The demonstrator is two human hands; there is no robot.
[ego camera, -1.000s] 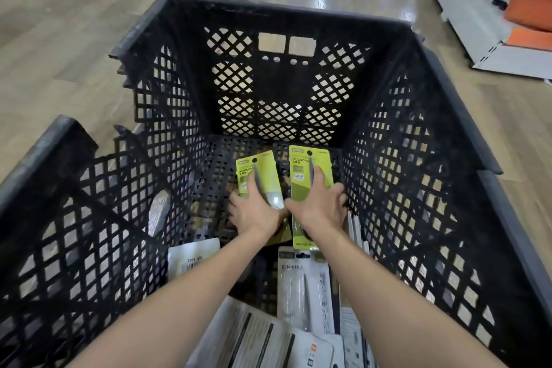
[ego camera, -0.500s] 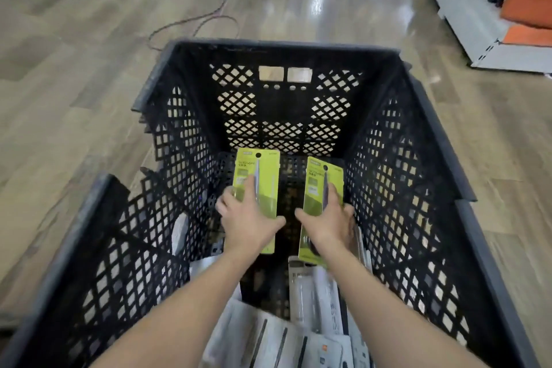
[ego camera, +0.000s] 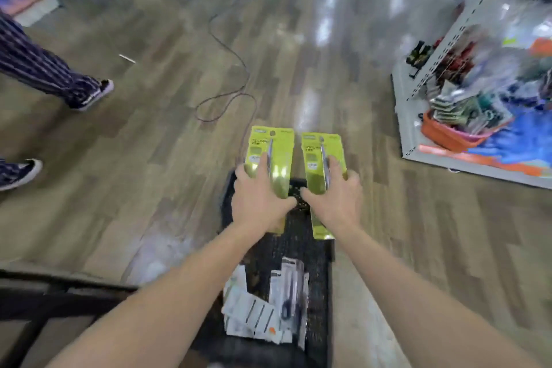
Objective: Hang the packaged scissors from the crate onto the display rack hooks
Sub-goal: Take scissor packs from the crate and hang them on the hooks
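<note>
Floor: wood shop floor [ego camera: 149,158], display rack [ego camera: 448,48] to my right.
Left hand [ego camera: 260,200]: grips left scissors pack [ego camera: 270,158].
Right hand [ego camera: 336,197]: grips right scissors pack [ego camera: 318,164], hang-holes up for hooking.

Rack [ego camera: 466,48] goods blurred; crate [ego camera: 324,263] cut off at bottom.

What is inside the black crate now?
The black crate holds loose white and grey carded packages, one showing dark scissors. Its far end is covered by both hands and their green packs; anything under the pile is hidden.
</note>
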